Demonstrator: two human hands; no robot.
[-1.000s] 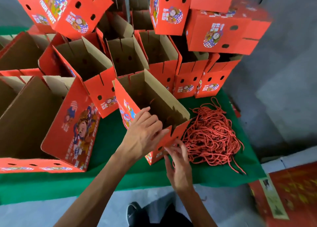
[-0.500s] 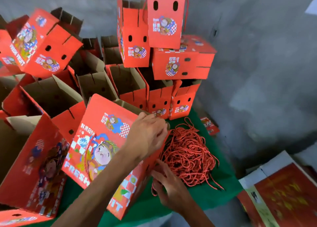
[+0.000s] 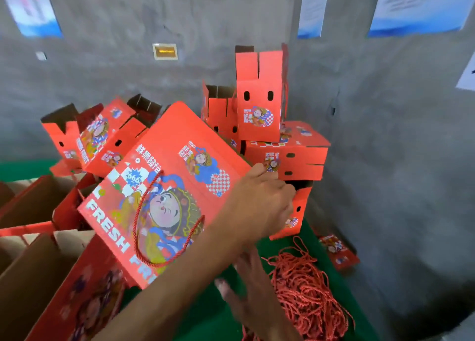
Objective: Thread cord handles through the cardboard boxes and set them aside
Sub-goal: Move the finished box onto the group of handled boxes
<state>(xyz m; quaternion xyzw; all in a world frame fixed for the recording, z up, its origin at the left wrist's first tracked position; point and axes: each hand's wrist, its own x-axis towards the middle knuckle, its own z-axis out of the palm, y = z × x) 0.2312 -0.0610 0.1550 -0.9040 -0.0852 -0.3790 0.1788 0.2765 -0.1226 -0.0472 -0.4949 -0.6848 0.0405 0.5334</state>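
Observation:
A red printed cardboard box is raised and tilted above the green table, its "FRESH FRUIT" face toward me. A red cord handle hangs in a loop across that face. My left hand grips the box at its upper right edge. Below it, my right hand is blurred, fingers apart, beside the heap of loose red cords; whether it holds a cord I cannot tell.
Finished red boxes are stacked against the grey wall at the back. Open boxes with brown insides crowd the left. The green tablecloth ends near the wall on the right, where a flat red box lies.
The box has been lifted higher and turned so that its printed face and cord loop show. My view has tilted up toward the wall. My right hand stays low by the cords.

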